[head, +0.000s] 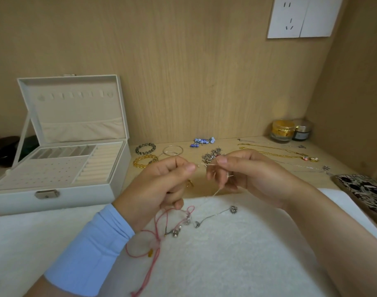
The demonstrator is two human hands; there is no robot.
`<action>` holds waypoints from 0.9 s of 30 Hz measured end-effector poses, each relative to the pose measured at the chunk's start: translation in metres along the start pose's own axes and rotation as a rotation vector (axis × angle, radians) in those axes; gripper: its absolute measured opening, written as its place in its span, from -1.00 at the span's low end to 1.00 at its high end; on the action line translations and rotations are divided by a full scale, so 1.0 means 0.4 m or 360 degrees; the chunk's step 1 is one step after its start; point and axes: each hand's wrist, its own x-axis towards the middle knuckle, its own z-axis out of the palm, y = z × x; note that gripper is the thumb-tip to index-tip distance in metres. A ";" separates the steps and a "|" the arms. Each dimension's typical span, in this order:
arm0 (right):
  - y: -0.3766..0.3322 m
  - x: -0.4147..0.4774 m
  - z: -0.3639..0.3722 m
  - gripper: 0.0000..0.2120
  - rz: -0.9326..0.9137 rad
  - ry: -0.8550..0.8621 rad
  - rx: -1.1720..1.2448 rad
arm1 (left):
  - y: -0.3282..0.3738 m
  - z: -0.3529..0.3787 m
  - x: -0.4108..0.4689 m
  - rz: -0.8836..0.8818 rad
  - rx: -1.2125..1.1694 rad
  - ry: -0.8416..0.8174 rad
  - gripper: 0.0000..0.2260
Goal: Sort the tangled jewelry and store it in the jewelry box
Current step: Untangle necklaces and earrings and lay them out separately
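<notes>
I can read no text, brand or number anywhere on my feed. The dark jar (302, 132) in the back corner has a small mark on its front, too small for me to make out. The patterned case (364, 190) at the right shows only a black-and-white design.

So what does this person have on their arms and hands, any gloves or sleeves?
No gloves: both the left hand and the right hand are bare. The left forearm wears a wide light blue fabric band that starts at the wrist, with bare arm showing again beyond it. The right forearm is bare, with no sleeve or watch in view.
</notes>
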 end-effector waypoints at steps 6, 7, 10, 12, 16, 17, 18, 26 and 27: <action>-0.010 -0.002 0.007 -0.70 -0.0004 0.0066 0.0044 | -0.005 0.002 -0.001 0.0108 0.0400 0.0073 -0.90; -0.009 -0.001 0.007 -0.68 0.0013 0.0073 0.0069 | -0.004 0.003 -0.002 0.0120 0.0404 0.0071 -0.87; -0.012 0.000 0.010 -0.66 0.0070 0.0118 0.0157 | -0.002 0.007 -0.005 0.0132 0.0389 0.0132 -0.79; -0.007 0.001 0.012 -0.71 0.0105 0.0124 0.0062 | -0.002 0.013 -0.006 0.0131 0.0388 0.0179 -0.79; 0.010 0.010 0.023 -0.64 0.0138 0.0205 -0.0054 | -0.006 0.029 -0.003 0.0082 0.0279 0.0249 -0.78; 0.009 0.011 0.028 -0.60 0.0108 0.0177 -0.0021 | -0.007 0.031 -0.002 0.0078 0.0283 0.0257 -0.77; 0.004 0.011 0.037 -0.62 0.0068 0.0129 -0.0004 | -0.007 0.031 -0.002 0.0079 0.0304 0.0256 -0.76; 0.007 0.016 0.041 -0.92 -0.0096 0.0401 -0.0198 | 0.004 0.025 -0.004 -0.0118 0.0181 0.0271 -0.74; 0.008 0.018 0.036 -0.92 -0.0095 0.0442 -0.0190 | 0.004 0.022 -0.004 -0.0186 0.0112 0.0256 -0.73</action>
